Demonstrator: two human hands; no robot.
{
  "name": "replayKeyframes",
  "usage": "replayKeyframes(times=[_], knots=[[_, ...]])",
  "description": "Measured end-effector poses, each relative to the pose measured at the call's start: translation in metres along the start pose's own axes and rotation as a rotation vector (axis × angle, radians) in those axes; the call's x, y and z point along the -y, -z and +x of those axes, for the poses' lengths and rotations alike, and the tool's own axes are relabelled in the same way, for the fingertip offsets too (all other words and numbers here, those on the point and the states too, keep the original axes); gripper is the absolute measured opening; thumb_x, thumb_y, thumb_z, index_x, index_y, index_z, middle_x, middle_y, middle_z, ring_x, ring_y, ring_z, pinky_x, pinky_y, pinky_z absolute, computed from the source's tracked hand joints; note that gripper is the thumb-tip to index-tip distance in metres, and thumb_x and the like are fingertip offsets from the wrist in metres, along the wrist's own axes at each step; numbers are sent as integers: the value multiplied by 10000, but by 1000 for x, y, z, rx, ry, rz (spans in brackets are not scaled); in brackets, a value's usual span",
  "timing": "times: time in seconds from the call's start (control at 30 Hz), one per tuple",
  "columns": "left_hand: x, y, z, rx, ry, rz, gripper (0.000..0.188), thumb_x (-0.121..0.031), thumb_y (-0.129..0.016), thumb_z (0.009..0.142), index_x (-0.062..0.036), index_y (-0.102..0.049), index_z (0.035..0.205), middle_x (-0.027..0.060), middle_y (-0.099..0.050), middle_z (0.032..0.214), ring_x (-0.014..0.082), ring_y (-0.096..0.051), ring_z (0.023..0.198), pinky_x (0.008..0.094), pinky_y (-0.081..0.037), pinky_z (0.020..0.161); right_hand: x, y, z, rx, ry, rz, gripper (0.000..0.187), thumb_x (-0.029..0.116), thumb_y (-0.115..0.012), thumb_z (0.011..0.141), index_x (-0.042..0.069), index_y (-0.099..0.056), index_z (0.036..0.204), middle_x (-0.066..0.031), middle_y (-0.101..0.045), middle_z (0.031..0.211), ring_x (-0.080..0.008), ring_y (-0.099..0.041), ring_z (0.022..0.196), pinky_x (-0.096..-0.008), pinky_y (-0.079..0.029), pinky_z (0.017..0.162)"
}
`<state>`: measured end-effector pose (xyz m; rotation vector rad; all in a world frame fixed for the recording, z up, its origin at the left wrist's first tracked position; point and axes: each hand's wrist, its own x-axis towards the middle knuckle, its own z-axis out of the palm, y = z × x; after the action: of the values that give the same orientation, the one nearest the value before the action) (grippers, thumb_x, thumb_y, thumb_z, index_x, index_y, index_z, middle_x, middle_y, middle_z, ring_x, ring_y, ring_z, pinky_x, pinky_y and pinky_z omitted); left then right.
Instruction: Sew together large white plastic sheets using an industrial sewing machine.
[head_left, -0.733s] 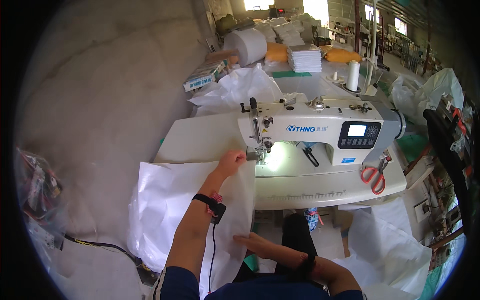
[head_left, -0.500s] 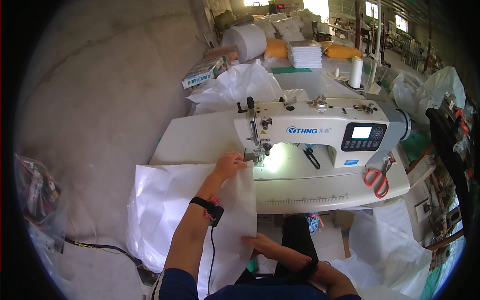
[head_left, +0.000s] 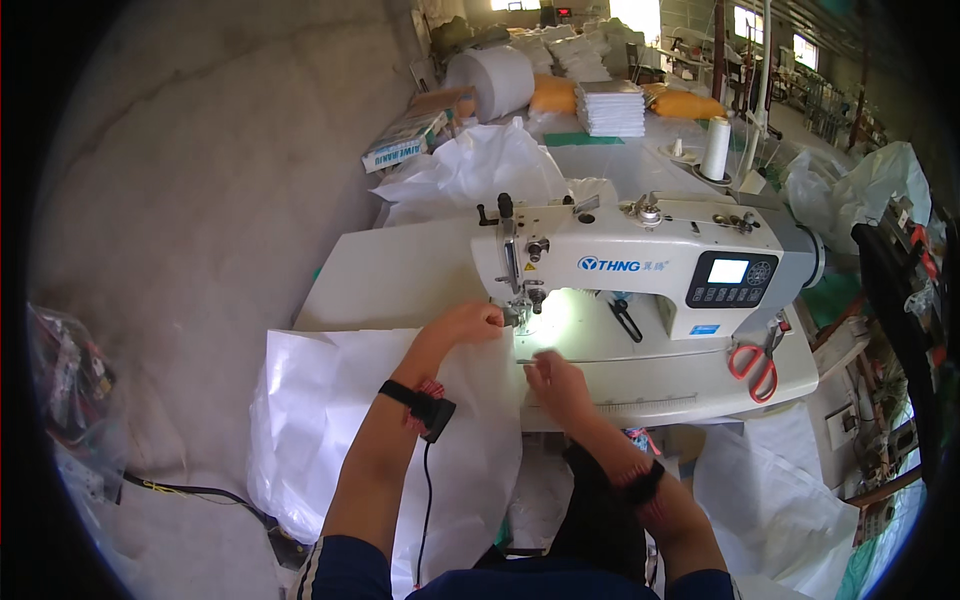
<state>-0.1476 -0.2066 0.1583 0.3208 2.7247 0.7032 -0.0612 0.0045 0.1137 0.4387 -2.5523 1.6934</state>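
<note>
A large white plastic-like sheet [head_left: 470, 440] hangs over the front left of the sewing machine table and down over my lap. My left hand [head_left: 472, 324] is closed at the sheet's upper right corner, just left of the presser foot [head_left: 518, 312]. My right hand [head_left: 558, 385] is pinched closed beside the sheet's right edge, a little in front of the foot; what its fingertips hold is too small to make out. The white sewing machine [head_left: 620, 250] stands over both hands, its lamp lighting the needle area.
Red-handled scissors [head_left: 755, 370] lie at the table's right, and a black tool [head_left: 626, 318] lies under the machine arm. A thread cone [head_left: 714, 150] stands behind. Crumpled white sheeting [head_left: 470, 165] sits at the back left. More white sheeting [head_left: 760, 470] hangs at the right.
My right hand has left the sheet's lower right edge and come up to the table near the presser foot. My left hand has shifted slightly right, its fingers now curled in.
</note>
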Motion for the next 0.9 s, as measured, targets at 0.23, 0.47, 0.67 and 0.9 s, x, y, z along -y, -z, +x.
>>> replayKeyframes(times=[0.23, 0.47, 0.67, 0.9], knots=[[-9, 15, -18, 14, -54, -507, 101, -163, -601, 785, -69, -583, 817, -46, -516, 698, 54, -458, 664, 236, -383, 601, -17, -28, 73, 472, -590, 926, 337, 210, -511, 901, -72, -517, 1085, -84, -618, 979, -194, -630, 803, -310, -511, 688], [-6, 3, -17, -63, -35, -367, 166, -199, -618, 778, -44, -599, 836, -5, -564, 743, 92, -504, 708, 254, -418, 639, -22, -48, 59, 288, -283, 443, 336, 204, -516, 883, -65, -566, 1077, -120, -642, 910, -211, -628, 796, -310, -495, 695], [-8, -9, -11, -76, 55, -383, 260, -271, -619, 786, -26, -650, 870, 37, -612, 820, 113, -527, 779, 281, -427, 708, -15, -56, 49, -181, 5, 102, 234, 128, -492, 803, -45, -620, 896, -210, -603, 687, -363, -604, 714, -411, -478, 661], [-10, -28, 3, -69, 186, -684, 221, -267, -655, 776, -55, -666, 840, -14, -588, 739, 83, -509, 717, 273, -420, 658, -6, -45, 26, -99, 155, -476, 379, 113, -465, 842, -59, -494, 1179, -179, -619, 793, -322, -627, 684, -391, -501, 624]])
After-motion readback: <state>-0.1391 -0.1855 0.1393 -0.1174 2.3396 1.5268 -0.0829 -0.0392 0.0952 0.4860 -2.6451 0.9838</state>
